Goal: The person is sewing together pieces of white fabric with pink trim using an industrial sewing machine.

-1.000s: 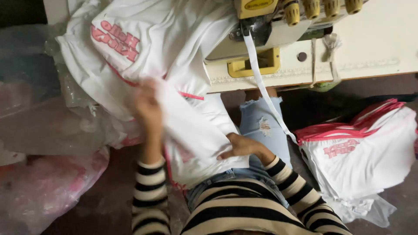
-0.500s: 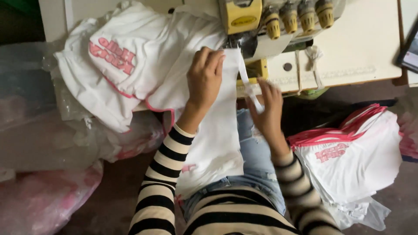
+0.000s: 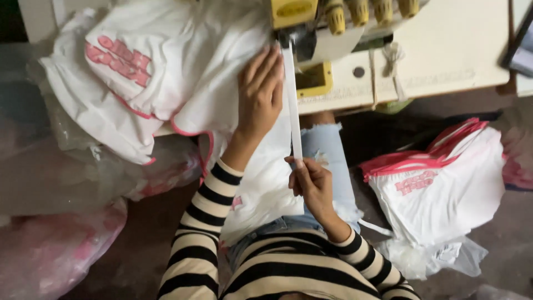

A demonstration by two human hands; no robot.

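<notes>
My left hand lies flat on the white garment, palm down, fingers straight and only slightly spread, the tips reaching up to the foot of the sewing machine. It grips nothing; it just presses the cloth against the table. The forefinger side of that hand runs right beside the white strip.

My right hand is lower, over my lap, well apart from the machine. Its fingers are curled in and the thumb and forefinger pinch the bottom end of the strip, closed on it. The other fingers are folded toward the palm; I cannot tell whether they touch the strip too.

The strip runs straight and taut from that pinch up to the machine head, where its top end goes under the dark part below the yellow housing. It stands nearly upright in the view, tilted a little to the left at the top, and it passes over the garment's right edge.

The garment hangs off the table edge down onto my jeans, its pink-trimmed hem showing at the left. To its left on the table lies a heap of white shirts with pink print. A second stack of the same shirts sits on the floor to my right, on clear plastic. Plastic bags lie at my left.
</notes>
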